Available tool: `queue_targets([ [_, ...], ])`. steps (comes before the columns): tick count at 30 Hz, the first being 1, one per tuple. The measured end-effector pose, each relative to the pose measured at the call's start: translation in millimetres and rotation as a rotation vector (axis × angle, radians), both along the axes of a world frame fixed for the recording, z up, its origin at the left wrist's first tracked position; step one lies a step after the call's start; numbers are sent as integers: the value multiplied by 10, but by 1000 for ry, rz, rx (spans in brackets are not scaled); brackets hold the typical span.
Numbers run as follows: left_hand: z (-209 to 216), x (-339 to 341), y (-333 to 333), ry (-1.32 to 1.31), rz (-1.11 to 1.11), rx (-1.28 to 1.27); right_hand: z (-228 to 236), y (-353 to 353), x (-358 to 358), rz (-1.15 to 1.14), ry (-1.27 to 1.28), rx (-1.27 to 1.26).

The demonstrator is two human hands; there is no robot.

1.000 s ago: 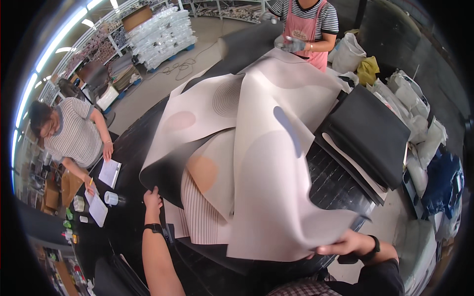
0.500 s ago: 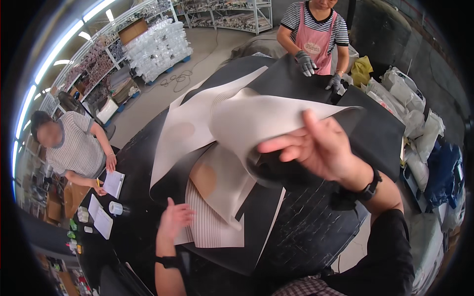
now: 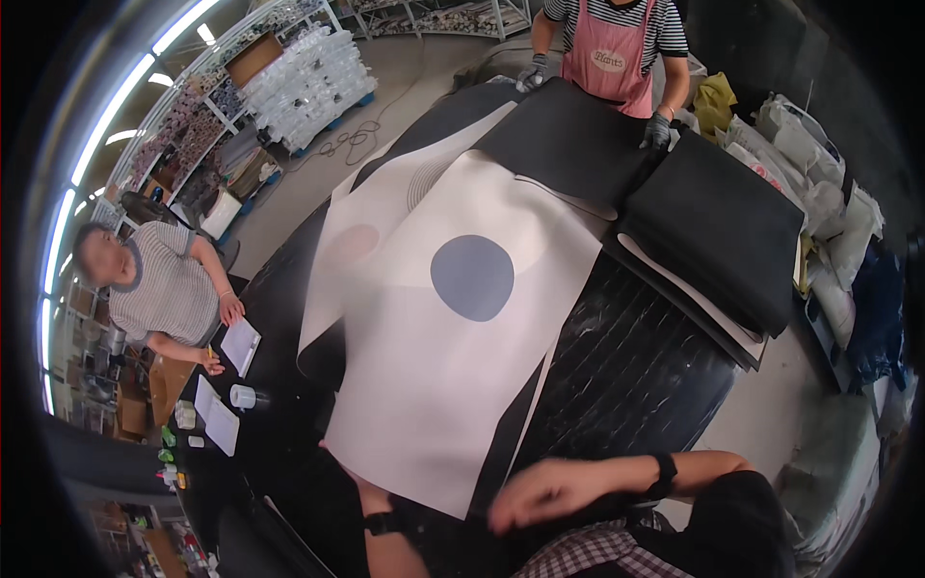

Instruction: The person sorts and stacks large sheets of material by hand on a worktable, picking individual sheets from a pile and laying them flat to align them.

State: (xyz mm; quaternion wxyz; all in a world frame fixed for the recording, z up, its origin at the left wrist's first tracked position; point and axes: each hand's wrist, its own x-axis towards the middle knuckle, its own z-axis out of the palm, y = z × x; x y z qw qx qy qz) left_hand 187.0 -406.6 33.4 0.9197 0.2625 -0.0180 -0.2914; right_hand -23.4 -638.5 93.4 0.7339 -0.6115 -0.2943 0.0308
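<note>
A large off-white mat (image 3: 414, 395) with a blue-grey round patch is spread over the pile on the black table. Its near edge hangs close to me. My left hand (image 3: 371, 489) is at the near left corner of this mat, mostly underneath it, so its fingers are largely hidden. My right hand (image 3: 541, 491), smeared by motion, is just right of the near right corner, apart from the mat; nothing shows in it. Another pale mat (image 3: 352, 226) with a pinkish round patch lies partly under the first, at the left.
Across the table, a co-worker in a pink apron (image 3: 605, 58) and grey gloves has both hands at a black sheet (image 3: 568, 144). Folded black-backed mats (image 3: 718, 226) lie at the right. At the left, another person (image 3: 169, 279) writes beside notebooks (image 3: 218, 416) and a white roll (image 3: 243, 396).
The raised, curled mat has come down flat with its printed face up, covering the striped piece. My right hand has dropped toward me; my left hand has gone beneath the mat's corner.
</note>
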Motion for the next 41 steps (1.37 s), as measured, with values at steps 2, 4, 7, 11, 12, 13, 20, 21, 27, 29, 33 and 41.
queue_targets([
  [2, 22, 220, 210, -14, 36, 39, -231, -475, 40, -541, -101, -725],
  [4, 95, 474, 344, -56, -58, 201, -679, -712, 3, -698, 18, -1091],
  [7, 729, 541, 139, -306, -38, 841, -1085, -918, 184, -677, -233, -1204],
  [11, 1924, 680, -270, -972, 143, 1215, -1019, -740, 561, -852, -155, -1176],
  [12, 2191, 693, -573, -933, 129, 1198, -1072, -705, 631, -939, -202, -1182],
  [13, 2414, 711, -896, -892, 114, 1180, -1119, -693, 685, -1025, -247, -1188],
  [20, 2758, 805, -2522, -854, -434, 649, -918, -858, 783, -1428, -130, -624],
  [21, 2638, 796, -2603, -894, -372, 764, -899, -882, 821, -1421, -137, -609],
  [27, 1824, 641, -2576, -461, -945, 786, -1401, -1225, 761, -1107, 775, -85],
  [29, 1525, 552, -2427, -474, -926, 805, -1251, -1263, 684, -1020, 909, 220],
  [33, 1228, 349, -1936, -674, -925, 1127, -1198, -1234, 681, -933, 915, 334],
  [41, 515, -389, -482, -30, -647, 1122, -1339, -1189, 574, -855, 720, -351],
])
